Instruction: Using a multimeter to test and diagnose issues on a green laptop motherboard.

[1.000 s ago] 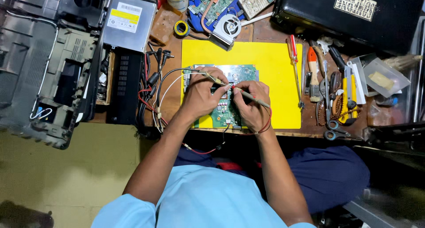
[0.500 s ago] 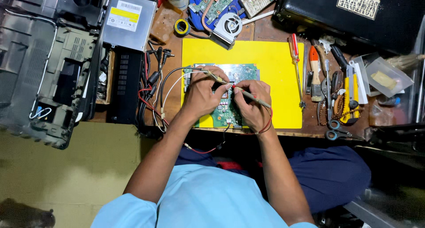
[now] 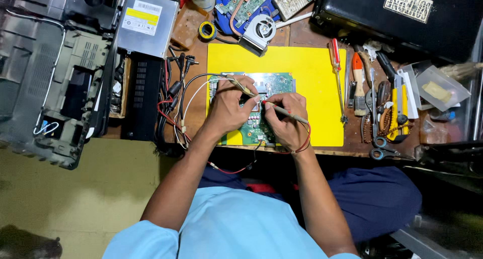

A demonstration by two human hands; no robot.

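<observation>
Probing step: left hand (image 3: 229, 108) & right hand (image 3: 287, 122) each pinch 1 test probe on green circuit board (image 3: 266, 108); next needs steady tip placement.

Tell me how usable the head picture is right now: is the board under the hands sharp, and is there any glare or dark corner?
Head view: the green circuit board and yellow mat are evenly lit and fairly sharp; left hand and right hand cover the board's middle; no strong glare; the black case and lower right corner sink into shadow; edges bend slightly.
</observation>
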